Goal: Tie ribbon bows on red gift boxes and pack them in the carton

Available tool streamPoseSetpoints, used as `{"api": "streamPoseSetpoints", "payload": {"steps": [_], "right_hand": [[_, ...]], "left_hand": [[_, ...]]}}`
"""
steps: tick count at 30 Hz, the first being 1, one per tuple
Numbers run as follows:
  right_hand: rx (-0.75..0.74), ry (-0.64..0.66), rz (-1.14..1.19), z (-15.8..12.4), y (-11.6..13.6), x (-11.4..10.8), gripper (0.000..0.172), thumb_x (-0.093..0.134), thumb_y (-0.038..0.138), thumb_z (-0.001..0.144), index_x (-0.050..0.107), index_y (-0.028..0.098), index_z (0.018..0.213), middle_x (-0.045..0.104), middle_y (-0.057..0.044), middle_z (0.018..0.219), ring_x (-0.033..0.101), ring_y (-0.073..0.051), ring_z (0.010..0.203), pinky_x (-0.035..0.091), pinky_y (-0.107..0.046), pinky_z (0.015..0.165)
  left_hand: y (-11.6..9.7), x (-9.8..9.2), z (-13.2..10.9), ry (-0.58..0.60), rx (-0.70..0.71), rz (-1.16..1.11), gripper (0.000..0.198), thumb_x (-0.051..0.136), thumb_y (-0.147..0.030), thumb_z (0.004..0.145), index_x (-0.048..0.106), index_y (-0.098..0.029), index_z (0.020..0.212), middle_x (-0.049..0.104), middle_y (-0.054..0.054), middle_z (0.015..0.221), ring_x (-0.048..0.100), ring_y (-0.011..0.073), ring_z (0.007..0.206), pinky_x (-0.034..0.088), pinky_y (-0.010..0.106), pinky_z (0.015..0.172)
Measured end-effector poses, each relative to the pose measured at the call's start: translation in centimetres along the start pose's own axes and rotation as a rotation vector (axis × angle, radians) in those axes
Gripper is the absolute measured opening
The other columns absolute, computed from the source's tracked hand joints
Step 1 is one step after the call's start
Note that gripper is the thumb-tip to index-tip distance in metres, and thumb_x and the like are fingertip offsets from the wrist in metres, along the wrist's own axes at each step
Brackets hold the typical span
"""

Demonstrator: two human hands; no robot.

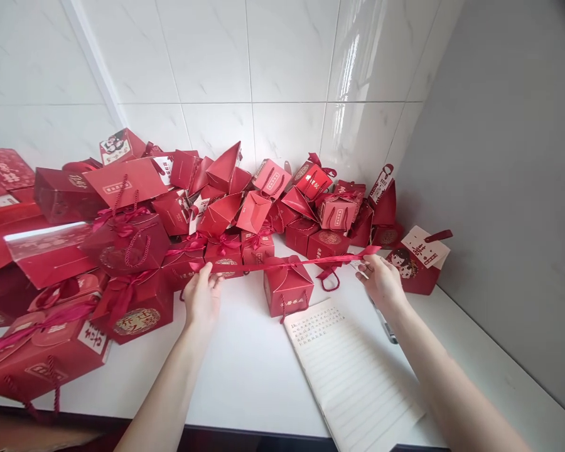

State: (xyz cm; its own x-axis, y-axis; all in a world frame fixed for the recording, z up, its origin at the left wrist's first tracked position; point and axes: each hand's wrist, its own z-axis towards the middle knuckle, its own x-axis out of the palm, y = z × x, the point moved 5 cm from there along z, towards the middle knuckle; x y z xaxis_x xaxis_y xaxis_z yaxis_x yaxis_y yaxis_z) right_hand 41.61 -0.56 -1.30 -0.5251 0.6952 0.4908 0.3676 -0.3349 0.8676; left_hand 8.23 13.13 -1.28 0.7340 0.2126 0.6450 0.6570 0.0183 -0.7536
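A red ribbon (282, 262) is stretched taut and nearly level between my two hands. My left hand (202, 295) pinches its left end near a row of small red boxes. My right hand (381, 279) pinches the right end, fingers closed. Under the ribbon's middle stands a small red gift box (287, 290) on the white table (245, 370); the ribbon crosses just over its folded top. A lined notebook (358, 376) with a few lines of writing lies open in front of the box, below my right forearm.
Many red gift boxes and bags (136, 251) are heaped along the tiled wall, the larger ones at the left. A red box with a cartoon tag (417, 263) sits at the right beside the grey wall. A pen (386, 326) lies under my right wrist.
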Motion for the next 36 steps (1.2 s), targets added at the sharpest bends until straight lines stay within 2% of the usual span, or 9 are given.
{"api": "streamPoseSetpoints", "payload": {"steps": [15,22,28,31,33,34,35,36], "right_hand": [[0.063,-0.005,0.039,1.6,-1.6,-1.3,0.015,0.068,0.021,0.057,0.054,0.019,0.061,0.053,0.003,0.059,0.045,-0.008,0.050,0.040,-0.021,0.045],[0.063,0.009,0.011,1.7,-2.0,-1.2,0.016,0.070,0.021,0.057,0.055,0.020,0.065,0.053,0.003,0.059,0.044,-0.008,0.050,0.041,-0.022,0.046],[0.028,0.016,-0.079,1.5,-1.9,-1.1,0.019,0.068,0.026,0.056,0.055,0.019,0.069,0.050,0.004,0.061,0.042,-0.009,0.050,0.038,-0.024,0.048],[-0.065,-0.031,-0.133,0.5,-0.7,-0.9,0.023,0.067,0.027,0.059,0.052,0.021,0.074,0.048,0.004,0.065,0.042,-0.010,0.054,0.036,-0.024,0.050],[-0.243,-0.070,-0.180,-0.8,1.0,-0.1,0.027,0.068,0.025,0.061,0.050,0.024,0.081,0.049,0.005,0.074,0.045,-0.011,0.063,0.038,-0.024,0.057],[-0.358,-0.060,-0.228,-1.6,1.9,0.7,0.028,0.068,0.024,0.063,0.050,0.026,0.084,0.050,0.004,0.079,0.047,-0.012,0.069,0.039,-0.024,0.062],[-0.489,-0.004,-0.313,-2.4,2.7,1.9,0.028,0.068,0.023,0.064,0.052,0.027,0.087,0.051,0.004,0.083,0.048,-0.013,0.076,0.039,-0.025,0.067],[-0.570,0.097,-0.423,-3.0,3.0,3.5,0.024,0.068,0.023,0.066,0.055,0.027,0.085,0.053,0.002,0.085,0.049,-0.015,0.081,0.039,-0.025,0.070]], "left_hand": [[0.4,-1.3,0.4,-0.095,-0.022,0.035,0.026,0.065,-0.018,0.051,0.041,-0.017,0.062,0.037,-0.008,0.053,0.042,0.0064,0.048,0.041,0.022,0.052],[0.4,-1.9,0.7,-0.138,0.035,0.101,0.026,0.061,-0.018,0.050,0.037,-0.019,0.061,0.036,-0.008,0.052,0.039,0.0071,0.047,0.038,0.023,0.050],[0.0,-2.8,1.4,-0.179,0.125,0.206,0.018,0.054,-0.022,0.054,0.038,-0.020,0.061,0.035,-0.006,0.052,0.039,0.0104,0.049,0.038,0.028,0.053],[-1.1,-3.1,0.8,-0.208,0.279,0.269,0.016,0.054,-0.018,0.054,0.044,-0.019,0.067,0.046,-0.002,0.065,0.046,0.0139,0.061,0.039,0.029,0.063],[-2.1,-2.6,-0.2,-0.189,0.469,0.309,0.028,0.058,-0.013,0.052,0.050,-0.020,0.078,0.053,0.000,0.086,0.051,0.0165,0.083,0.039,0.028,0.076],[-2.6,-1.8,-0.9,-0.126,0.573,0.352,0.033,0.060,-0.011,0.051,0.052,-0.021,0.082,0.054,0.001,0.094,0.050,0.0177,0.092,0.038,0.027,0.082],[-2.7,-0.7,-1.5,-0.019,0.646,0.421,0.034,0.062,-0.010,0.051,0.054,-0.022,0.082,0.054,0.002,0.098,0.049,0.0190,0.097,0.036,0.026,0.086],[-2.5,0.6,-1.8,0.128,0.660,0.519,0.030,0.064,-0.011,0.053,0.057,-0.021,0.080,0.056,0.003,0.096,0.050,0.0205,0.098,0.036,0.027,0.087]]}}
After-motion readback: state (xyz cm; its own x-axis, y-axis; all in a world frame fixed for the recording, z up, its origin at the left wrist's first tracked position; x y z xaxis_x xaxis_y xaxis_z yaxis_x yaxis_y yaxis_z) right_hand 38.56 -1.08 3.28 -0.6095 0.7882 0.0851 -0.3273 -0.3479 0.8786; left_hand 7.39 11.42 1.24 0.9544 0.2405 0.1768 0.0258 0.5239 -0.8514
